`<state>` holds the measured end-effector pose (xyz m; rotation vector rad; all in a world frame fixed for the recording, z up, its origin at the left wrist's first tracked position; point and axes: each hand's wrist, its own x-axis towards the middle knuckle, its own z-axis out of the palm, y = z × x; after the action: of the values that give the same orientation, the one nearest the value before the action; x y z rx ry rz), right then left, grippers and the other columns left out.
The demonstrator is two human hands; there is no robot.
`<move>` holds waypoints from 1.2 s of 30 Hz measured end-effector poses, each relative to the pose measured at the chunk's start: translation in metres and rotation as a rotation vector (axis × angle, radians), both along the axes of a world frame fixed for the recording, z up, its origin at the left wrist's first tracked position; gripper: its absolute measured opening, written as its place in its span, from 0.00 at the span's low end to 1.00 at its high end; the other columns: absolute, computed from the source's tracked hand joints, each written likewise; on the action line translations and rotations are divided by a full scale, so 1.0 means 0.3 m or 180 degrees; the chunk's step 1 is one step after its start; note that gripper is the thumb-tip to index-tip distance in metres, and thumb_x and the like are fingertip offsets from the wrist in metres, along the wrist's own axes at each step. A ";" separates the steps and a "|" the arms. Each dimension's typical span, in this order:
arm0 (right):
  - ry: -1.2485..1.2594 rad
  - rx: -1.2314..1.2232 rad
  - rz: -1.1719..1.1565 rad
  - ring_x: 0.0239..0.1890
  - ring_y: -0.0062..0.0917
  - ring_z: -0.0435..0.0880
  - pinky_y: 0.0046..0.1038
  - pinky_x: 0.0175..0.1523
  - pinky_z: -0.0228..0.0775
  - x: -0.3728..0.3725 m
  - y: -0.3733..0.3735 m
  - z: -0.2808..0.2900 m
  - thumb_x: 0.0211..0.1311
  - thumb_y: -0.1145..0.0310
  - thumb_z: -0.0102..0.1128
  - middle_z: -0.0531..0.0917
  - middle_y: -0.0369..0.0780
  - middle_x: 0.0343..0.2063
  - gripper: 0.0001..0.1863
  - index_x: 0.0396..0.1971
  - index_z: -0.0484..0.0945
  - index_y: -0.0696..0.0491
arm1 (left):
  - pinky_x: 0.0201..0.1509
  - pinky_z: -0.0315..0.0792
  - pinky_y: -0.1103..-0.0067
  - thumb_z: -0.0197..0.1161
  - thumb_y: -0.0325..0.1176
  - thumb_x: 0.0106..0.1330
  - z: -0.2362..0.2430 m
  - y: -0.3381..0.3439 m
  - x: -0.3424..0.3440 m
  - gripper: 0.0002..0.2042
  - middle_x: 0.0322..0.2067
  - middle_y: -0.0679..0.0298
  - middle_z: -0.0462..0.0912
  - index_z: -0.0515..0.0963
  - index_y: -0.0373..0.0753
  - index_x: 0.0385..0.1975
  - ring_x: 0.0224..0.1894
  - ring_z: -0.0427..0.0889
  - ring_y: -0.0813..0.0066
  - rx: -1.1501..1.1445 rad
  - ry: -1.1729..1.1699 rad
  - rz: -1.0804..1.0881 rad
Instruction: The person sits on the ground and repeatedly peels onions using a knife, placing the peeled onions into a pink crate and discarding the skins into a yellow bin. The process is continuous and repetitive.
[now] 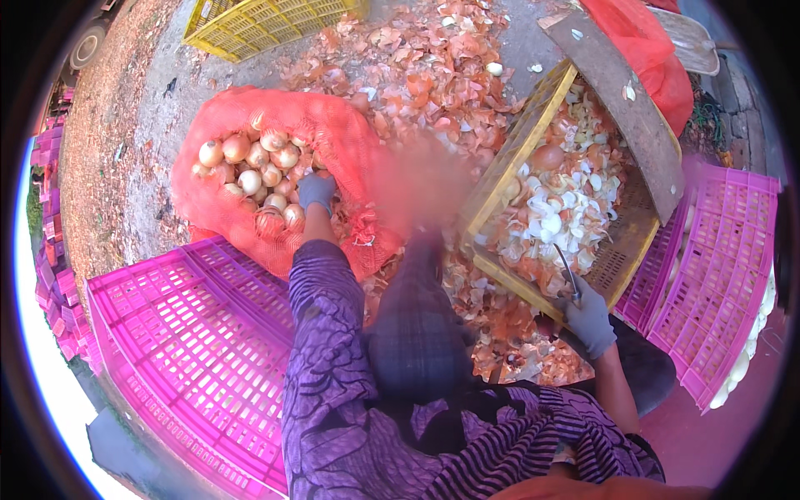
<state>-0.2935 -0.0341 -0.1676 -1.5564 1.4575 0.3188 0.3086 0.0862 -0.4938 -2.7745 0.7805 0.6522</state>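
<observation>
A red mesh sack point(333, 125) lies spread at the left, its mouth showing several yellow-brown onions point(237, 148). My left hand point(317, 192), in a grey glove, reaches into the sack at the right side of the onions; its fingers are mostly hidden, so I cannot tell whether they hold one. On the right, my gloved right hand point(590, 321) is closed round a knife point(567, 268) with a thin, dark, curved blade pointing up and left. Beside that hand stands a tilted yellow crate point(510, 177) holding pale onion scraps and brown skins point(554, 212).
Loose onion skins point(417, 75) cover the ground ahead. A grey board point(621, 108) lies across the crate's far right side. Magenta crates point(200, 358) stand at left, another magenta crate point(717, 267) at right. A second yellow crate point(275, 27) sits far off.
</observation>
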 end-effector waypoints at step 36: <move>-0.0771 -0.0883 0.0258 0.30 0.20 0.80 0.26 0.39 0.76 0.019 0.058 0.075 0.60 0.74 0.61 0.84 0.39 0.38 0.33 0.68 0.70 0.55 | 0.53 0.77 0.60 0.57 0.53 0.71 0.424 0.098 -0.480 0.25 0.53 0.56 0.81 0.74 0.42 0.60 0.52 0.80 0.57 -0.5257 0.4097 0.2862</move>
<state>-0.2877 -0.0166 -0.1450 -1.8095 1.2905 -0.0290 0.1646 0.1157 -0.3667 -3.5127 -0.2645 3.4971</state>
